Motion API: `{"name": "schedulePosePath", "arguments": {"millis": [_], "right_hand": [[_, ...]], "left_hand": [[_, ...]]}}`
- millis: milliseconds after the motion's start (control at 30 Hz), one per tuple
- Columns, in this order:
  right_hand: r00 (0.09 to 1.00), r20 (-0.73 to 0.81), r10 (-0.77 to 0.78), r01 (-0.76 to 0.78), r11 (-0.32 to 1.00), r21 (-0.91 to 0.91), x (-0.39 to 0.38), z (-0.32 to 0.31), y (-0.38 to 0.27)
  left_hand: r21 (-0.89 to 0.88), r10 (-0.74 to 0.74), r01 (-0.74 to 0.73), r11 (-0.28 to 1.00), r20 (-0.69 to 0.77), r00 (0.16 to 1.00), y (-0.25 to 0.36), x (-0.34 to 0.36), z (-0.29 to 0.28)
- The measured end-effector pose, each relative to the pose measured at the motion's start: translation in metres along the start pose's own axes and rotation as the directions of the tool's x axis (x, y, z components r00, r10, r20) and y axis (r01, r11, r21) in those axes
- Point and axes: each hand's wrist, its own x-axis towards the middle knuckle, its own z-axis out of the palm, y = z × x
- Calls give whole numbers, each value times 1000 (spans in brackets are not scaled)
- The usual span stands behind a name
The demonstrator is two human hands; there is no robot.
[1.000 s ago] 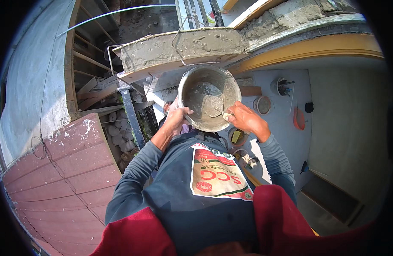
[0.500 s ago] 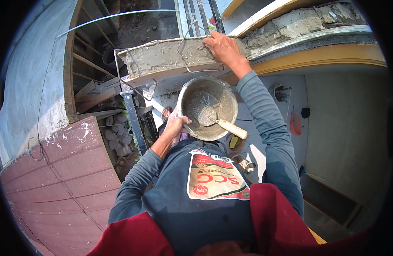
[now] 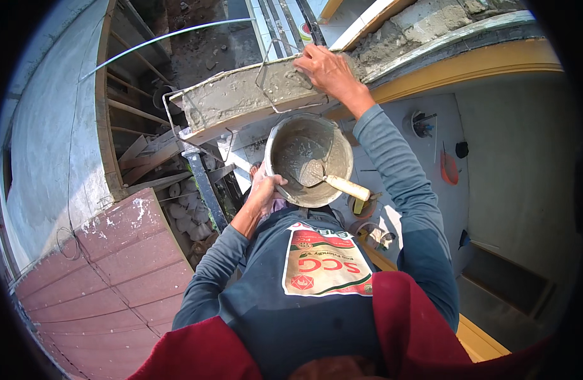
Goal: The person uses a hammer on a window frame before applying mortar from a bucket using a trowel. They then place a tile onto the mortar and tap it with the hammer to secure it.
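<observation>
Holding bucket [image 3: 344, 151] near red-lettered shirt print [image 3: 325, 263]

At the bucket's [image 3: 342, 155] eight o'clock, my left hand [image 3: 263, 191] has fingers hidden. Near twelve o'clock, my right hand [image 3: 331, 73] covers its own fingertips. Toward two o'clock, some things [image 3: 424, 126] are too small to tell.

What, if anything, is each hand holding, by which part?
The left hand holds the bucket by its left rim. The right hand is at the mortar-topped ledge; whether it holds anything is unclear.
</observation>
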Motion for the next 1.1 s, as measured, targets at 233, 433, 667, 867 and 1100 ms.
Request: {"name": "schedulePosePath", "arguments": {"millis": [233, 433, 667, 867, 1100], "right_hand": [[999, 24, 26, -26, 999, -20, -3, 16, -1], [955, -248, 161, -138, 985, 106, -8, 3, -6], [856, -366, 366, -185, 877, 444, -67, -23, -45], [727, -192, 659, -424, 651, 630, -222, -13, -54], [-89, -39, 995, -776, -44, 629, -463, 59, -14]], "left_hand": [[59, -16, 14, 998, 41, 999, -4, 15, -1], [173, -106, 92, 981, 77, 991, 5, 23, 10], [230, -148, 120, 966, 108, 983, 6, 28, 28], [413, -249, 184, 892, 109, 962, -5, 65, 43], [558, -294, 243, 793, 2, 956, -57, 106, 74]]}}
